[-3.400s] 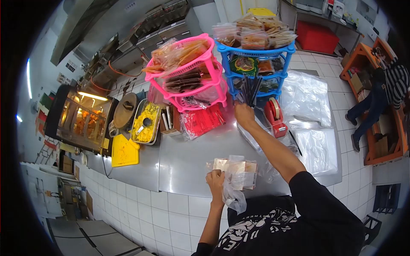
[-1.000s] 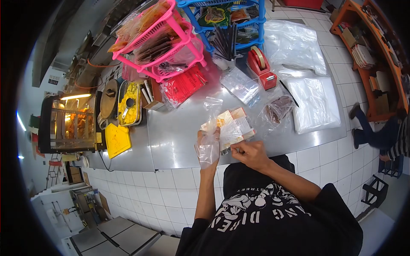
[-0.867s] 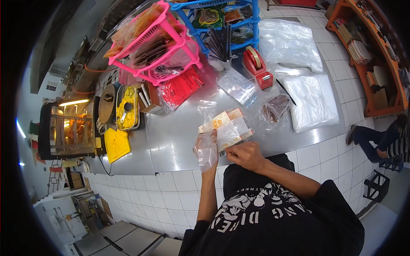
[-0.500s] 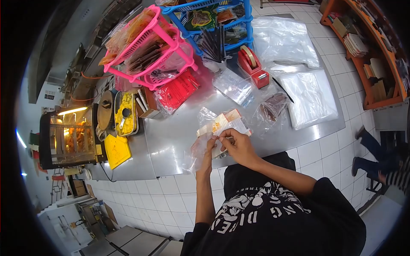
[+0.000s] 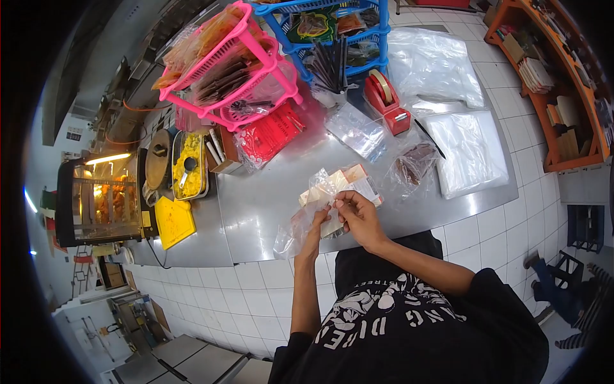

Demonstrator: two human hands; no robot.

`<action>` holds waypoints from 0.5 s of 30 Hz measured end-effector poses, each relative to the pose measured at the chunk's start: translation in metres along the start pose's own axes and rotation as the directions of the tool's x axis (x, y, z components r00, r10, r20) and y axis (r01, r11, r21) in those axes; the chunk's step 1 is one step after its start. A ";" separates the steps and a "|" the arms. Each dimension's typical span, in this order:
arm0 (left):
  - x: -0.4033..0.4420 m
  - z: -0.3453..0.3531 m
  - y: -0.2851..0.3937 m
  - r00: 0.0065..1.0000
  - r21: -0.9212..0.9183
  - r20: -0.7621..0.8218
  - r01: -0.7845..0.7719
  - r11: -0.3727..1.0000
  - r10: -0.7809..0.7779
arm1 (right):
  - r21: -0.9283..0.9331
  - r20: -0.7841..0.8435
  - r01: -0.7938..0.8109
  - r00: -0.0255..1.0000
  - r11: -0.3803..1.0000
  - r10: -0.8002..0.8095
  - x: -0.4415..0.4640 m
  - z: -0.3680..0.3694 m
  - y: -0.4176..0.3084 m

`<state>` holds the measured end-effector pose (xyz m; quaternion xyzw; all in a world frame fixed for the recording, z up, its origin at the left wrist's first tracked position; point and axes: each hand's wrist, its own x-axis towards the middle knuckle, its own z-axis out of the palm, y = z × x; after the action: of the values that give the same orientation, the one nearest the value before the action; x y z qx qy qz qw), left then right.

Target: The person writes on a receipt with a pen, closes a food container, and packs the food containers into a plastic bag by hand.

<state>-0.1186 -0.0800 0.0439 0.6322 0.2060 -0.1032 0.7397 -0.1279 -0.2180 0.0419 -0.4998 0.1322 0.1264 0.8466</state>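
My left hand (image 5: 313, 232) pinches a thin clear plastic bag (image 5: 291, 233), part of which spreads out to its left. My right hand (image 5: 362, 221) is close by, its thumb and forefinger also closed at the bag, almost touching the left fingertips. Beneath the hands lie printed paper pieces (image 5: 361, 181), cream with orange and white, partly covered by the bag. To the right of them, on the steel table, sits a clear bag with something brown inside (image 5: 416, 165).
On the steel table (image 5: 256, 211) stand a pink rack (image 5: 281, 83), a blue rack (image 5: 297, 46), a red tape dispenser (image 5: 391, 115), stacked clear bags (image 5: 470, 153), red packets (image 5: 272, 134) and a tray of yellow food (image 5: 189, 163). A person (image 5: 556, 294) is at the right.
Part of the clear bag now rises above my fingertips over the printed paper. Both hands stay nearly in place. The view shifts slightly, and the person at the right has moved.
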 end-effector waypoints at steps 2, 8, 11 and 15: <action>0.001 -0.004 -0.005 1.000 0.013 0.007 0.019 1.000 -0.019 | 0.011 -0.019 0.000 1.000 1.000 0.000 0.000 0.001 0.001; 0.000 -0.005 -0.002 0.999 0.057 0.031 0.036 0.998 -0.038 | 0.045 0.018 -0.008 1.000 0.999 0.007 -0.001 -0.002 -0.004; 0.003 -0.008 -0.007 0.999 0.074 0.037 0.036 0.997 -0.039 | 0.059 0.048 -0.003 0.999 0.998 0.000 0.000 -0.005 -0.003; 0.001 -0.004 -0.002 0.998 0.065 0.052 0.021 0.998 -0.025 | 0.058 0.051 -0.025 0.998 0.998 0.022 0.001 -0.006 -0.003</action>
<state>-0.1195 -0.0759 0.0416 0.6503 0.1900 -0.1350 0.7231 -0.1260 -0.2246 0.0414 -0.4698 0.1204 0.1452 0.8624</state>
